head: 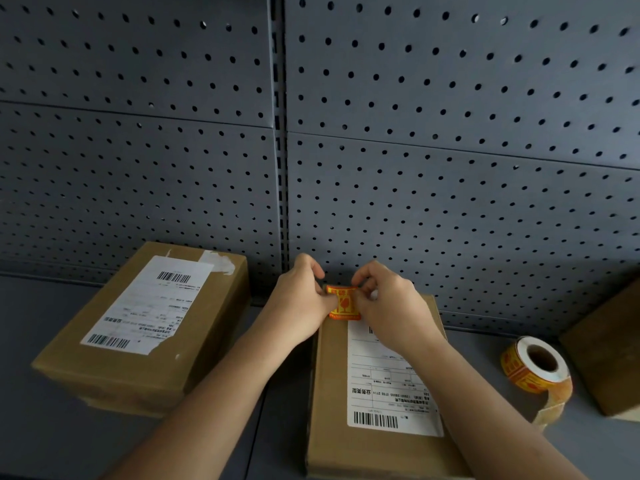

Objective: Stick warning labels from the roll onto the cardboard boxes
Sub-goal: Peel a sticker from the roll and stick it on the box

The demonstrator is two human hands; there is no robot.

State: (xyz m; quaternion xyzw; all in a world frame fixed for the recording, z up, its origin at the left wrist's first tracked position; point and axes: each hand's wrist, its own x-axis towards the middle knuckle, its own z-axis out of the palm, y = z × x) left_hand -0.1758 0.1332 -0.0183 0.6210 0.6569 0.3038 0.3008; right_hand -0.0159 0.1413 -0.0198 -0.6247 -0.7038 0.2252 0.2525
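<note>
A: What is seen?

B: A grey pegboard panel (450, 133) is seen behind a shelf (69, 434). Three cardboard boxes are set on it: a taped box (114, 368) at 9 o'clock, the middle box (330, 393) laid lengthwise from 6 to 12 o'clock, and a cropped box (609, 358) at 3 o'clock. The label roll (535, 370) is stood between the last two.

A: And the warning label?

B: The warning label (343, 303) is held at the middle box's 12 o'clock end, just beyond the white shipping sheet (384, 386). Its 9 o'clock edge is pinched by the left hand (298, 304), its 3 o'clock edge by the right hand (393, 308). Both grips are closed on it, neither nearer. Whether it is pressed flat cannot be told; smoothing toward 6 o'clock is likely called for.
</note>
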